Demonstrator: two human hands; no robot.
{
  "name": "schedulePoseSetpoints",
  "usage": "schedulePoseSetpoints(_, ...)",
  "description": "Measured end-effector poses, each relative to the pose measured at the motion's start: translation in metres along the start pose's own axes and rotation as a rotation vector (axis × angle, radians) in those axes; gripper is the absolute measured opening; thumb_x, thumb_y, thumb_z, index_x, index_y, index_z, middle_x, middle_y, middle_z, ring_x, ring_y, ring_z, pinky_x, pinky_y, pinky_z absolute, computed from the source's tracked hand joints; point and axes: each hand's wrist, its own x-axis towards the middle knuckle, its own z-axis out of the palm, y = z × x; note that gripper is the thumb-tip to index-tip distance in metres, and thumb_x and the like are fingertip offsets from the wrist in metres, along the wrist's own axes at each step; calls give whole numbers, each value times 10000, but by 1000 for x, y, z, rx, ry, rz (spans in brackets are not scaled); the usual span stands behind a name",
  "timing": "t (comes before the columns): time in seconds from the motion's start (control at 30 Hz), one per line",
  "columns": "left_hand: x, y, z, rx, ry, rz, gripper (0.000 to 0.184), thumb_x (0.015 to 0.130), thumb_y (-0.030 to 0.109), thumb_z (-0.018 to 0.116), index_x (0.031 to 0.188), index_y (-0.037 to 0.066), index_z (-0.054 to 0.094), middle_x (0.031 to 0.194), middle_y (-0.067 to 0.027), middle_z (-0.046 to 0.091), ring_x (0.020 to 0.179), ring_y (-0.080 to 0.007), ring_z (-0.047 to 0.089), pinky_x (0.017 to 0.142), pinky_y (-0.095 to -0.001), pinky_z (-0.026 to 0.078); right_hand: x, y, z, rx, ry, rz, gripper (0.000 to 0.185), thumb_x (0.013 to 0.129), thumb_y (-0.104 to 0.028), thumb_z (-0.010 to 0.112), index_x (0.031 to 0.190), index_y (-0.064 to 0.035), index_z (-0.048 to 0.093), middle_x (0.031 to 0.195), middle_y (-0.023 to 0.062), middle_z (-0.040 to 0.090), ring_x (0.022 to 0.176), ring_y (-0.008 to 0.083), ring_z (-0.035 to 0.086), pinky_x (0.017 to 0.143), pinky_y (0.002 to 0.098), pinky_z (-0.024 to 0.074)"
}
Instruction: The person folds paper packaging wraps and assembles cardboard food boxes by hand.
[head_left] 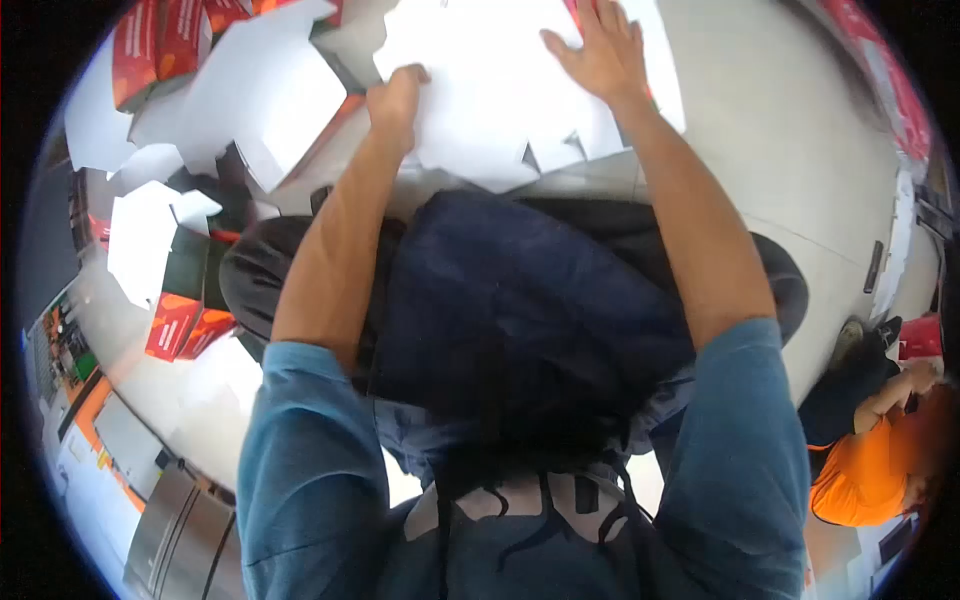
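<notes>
A white sheet of die-cut cardboard lies in front of my crossed legs, with notches and flaps along its near edge. My left hand is closed at the sheet's left edge, the fingers curled around it. On the right part of the cardboard my right hand lies flat, its fingers spread and pointing away from me. A bit of red print shows at the sheet's far edge, near my right fingertips.
White cardboard pieces and red printed boxes are stacked to the left. Another white-and-red box stands beside my left knee. At the right, a person in an orange shirt sits on the tiled floor.
</notes>
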Motion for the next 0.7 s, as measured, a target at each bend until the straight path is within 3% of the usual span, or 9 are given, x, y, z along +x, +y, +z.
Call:
schedulePoseSetpoints(0.03, 4, -1, 1, -15, -39, 28, 446, 694, 140, 640, 1079, -77, 575, 1012, -174, 635, 890, -307, 633, 763, -425, 523, 4, 15, 0, 272, -85, 179, 673, 911, -378, 576, 1464, -54, 372, 1405, 180, 471, 1277, 310, 476, 1049, 493, 392)
schedulePoseSetpoints(0.1, -11, 20, 3, -192, 2, -251, 466, 681, 167, 664, 1008, -157, 594, 979, -193, 636, 811, -281, 617, 699, -390, 502, 16, 54, -6, 830, -281, 489, 587, 898, -241, 610, 1422, -34, 446, 1281, 187, 583, 1139, 284, 601, 965, 412, 490)
schedulePoseSetpoints(0.17, -12, 22, 4, -154, 15, -222, 447, 678, 165, 646, 999, -144, 620, 951, -175, 651, 805, -270, 644, 669, -388, 516, 24, 64, -36, 1194, -492, 587, 515, 880, -56, 527, 1394, -23, 495, 1205, 230, 633, 1038, 292, 658, 882, 376, 530)
schedulePoseSetpoints(0.27, -8, 15, 8, -121, 22, -98, 448, 687, 170, 615, 1011, -139, 626, 938, -169, 667, 835, -259, 663, 695, -393, 527, 35, 29, -80, 1094, -467, 758, 560, 833, -70, 517, 1389, -17, 498, 1218, 237, 629, 1077, 310, 641, 919, 392, 506)
schedulePoseSetpoints(0.37, -13, 20, 10, -76, 24, -95, 449, 704, 173, 598, 1026, -139, 610, 968, -193, 669, 859, -272, 671, 732, -394, 530, 31, 24, -57, 621, -335, 373, 639, 779, -103, 517, 1412, -34, 470, 1239, 254, 615, 1117, 338, 622, 955, 393, 482)
schedulePoseSetpoints(0.5, -2, 12, 17, 54, 113, -108, 426, 711, 157, 588, 1011, -144, 616, 928, -183, 659, 781, -269, 658, 660, -393, 531, 32, -50, -105, 272, -308, 226, 655, 759, -176, 479, 1410, -100, 486, 1119, 274, 653, 1066, 378, 638, 949, 428, 472)
schedulePoseSetpoints(0.6, 6, 8, 18, 58, 68, -152, 469, 724, 169, 571, 1067, -151, 587, 974, -192, 653, 845, -270, 659, 707, -409, 527, 26, -90, -101, 258, -263, 106, 630, 754, -203, 488, 1381, -148, 524, 1090, 274, 649, 1033, 444, 616, 957, 468, 464)
schedulePoseSetpoints(0.67, 16, 4, 16, -29, 39, -201, 500, 759, 245, 560, 1117, -104, 571, 1103, -214, 636, 988, -308, 643, 849, -418, 506, 18, -125, -88, 365, -330, 83, 623, 757, -190, 491, 1377, -135, 502, 1128, 271, 625, 1046, 482, 587, 960, 507, 453)
schedulePoseSetpoints(0.7, 18, 2, 13, -70, 26, -228, 516, 776, 283, 555, 1143, -80, 563, 1168, -225, 627, 1060, -327, 635, 921, -423, 495, 17, -146, -77, 315, -503, 107, 669, 779, -238, 573, 1388, -6, 420, 1302, 269, 520, 1224, 442, 503, 1057, 516, 386)
